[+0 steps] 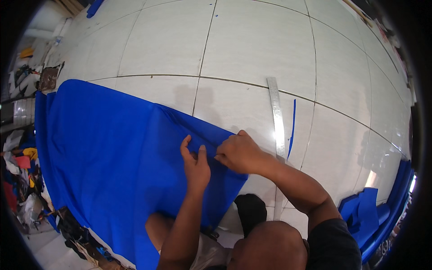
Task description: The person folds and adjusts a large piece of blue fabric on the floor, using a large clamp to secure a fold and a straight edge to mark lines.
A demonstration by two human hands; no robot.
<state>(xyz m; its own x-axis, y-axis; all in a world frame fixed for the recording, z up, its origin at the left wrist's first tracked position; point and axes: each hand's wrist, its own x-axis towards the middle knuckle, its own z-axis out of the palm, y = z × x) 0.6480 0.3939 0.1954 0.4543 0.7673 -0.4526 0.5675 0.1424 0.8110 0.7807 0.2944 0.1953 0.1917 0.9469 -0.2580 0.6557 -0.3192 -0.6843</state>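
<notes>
Blue cloth (112,153) under both hands (220,157)

Cloth (112,153) on floor (252,49), left; ruler (276,117) right of it; strip (292,128) just beside ruler

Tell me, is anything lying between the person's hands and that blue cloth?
Nothing visible. Both the left hand and the right hand rest directly on the blue cloth near its edge. The metal ruler lies beside it on the tiled floor.
</notes>
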